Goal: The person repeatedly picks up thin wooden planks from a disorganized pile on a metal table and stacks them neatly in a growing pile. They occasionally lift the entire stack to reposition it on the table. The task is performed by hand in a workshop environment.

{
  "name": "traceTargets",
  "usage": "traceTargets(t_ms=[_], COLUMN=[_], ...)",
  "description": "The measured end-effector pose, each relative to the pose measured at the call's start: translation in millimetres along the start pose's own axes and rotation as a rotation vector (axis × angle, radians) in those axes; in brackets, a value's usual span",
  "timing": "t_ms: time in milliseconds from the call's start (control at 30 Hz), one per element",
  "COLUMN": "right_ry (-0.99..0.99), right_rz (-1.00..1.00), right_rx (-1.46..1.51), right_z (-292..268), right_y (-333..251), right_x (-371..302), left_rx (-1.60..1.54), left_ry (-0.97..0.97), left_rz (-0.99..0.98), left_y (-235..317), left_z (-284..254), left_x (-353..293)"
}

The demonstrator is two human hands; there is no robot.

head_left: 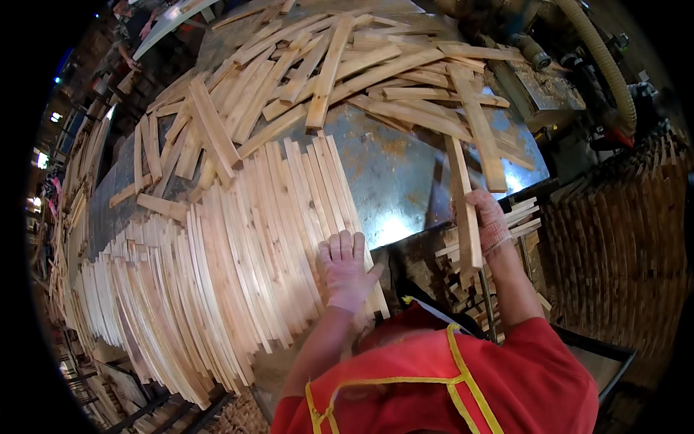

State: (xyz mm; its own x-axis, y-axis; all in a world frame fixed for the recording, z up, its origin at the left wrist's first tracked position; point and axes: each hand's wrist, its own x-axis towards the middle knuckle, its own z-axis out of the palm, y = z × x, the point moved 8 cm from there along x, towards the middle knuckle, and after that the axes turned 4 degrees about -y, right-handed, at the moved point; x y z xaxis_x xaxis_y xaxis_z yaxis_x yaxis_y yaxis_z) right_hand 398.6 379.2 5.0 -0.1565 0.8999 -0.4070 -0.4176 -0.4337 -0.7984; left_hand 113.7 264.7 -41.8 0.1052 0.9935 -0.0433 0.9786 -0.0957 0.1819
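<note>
In a pale glove, my left hand point(345, 269) lies flat with fingers stretched on a row of wooden strips point(267, 217) set side by side. My right hand point(488, 217), gloved too, grips a wooden board point(463, 206) around its right edge. That board stands out over the near edge of the metal table point(394, 173), its far end close to another loose board point(481, 137). Part of my right hand's fingers is hidden behind the board. Beyond both hands spreads a jumbled pile of wooden boards point(336, 69).
A ribbed hose point(603, 61) and machinery stand at the far right. Stacked timber point(614, 239) rises to the right of the table. More strips point(524, 217) lie below the table edge by my right forearm. Another person point(134, 29) is at the far left.
</note>
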Motion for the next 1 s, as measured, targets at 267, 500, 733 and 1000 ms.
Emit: traceTargets(t_ms=[267, 500, 733, 1000], right_ry=[-0.174, -0.202, -0.522, 0.13], right_rz=[0.166, 0.205, 0.302, -0.716], right_rx=[-0.222, -0.248, -0.556, -1.482], right_z=[-17.1, -51.8, 23.9, 69.0], right_y=[77.2, 68.3, 111.6, -27.5], right_x=[-32.2, -53.3, 16.0, 159.0], left_rx=[-0.063, -0.11, -0.151, -0.035], left_ry=[0.087, 0.02, 0.098, -0.01], left_rz=[0.055, 0.035, -0.004, -0.086], left_y=[7.7, 7.1, 8.7, 19.8], left_z=[-17.5, -21.4, -10.5, -1.6], left_x=[9.4, 16.3, 28.2, 44.2])
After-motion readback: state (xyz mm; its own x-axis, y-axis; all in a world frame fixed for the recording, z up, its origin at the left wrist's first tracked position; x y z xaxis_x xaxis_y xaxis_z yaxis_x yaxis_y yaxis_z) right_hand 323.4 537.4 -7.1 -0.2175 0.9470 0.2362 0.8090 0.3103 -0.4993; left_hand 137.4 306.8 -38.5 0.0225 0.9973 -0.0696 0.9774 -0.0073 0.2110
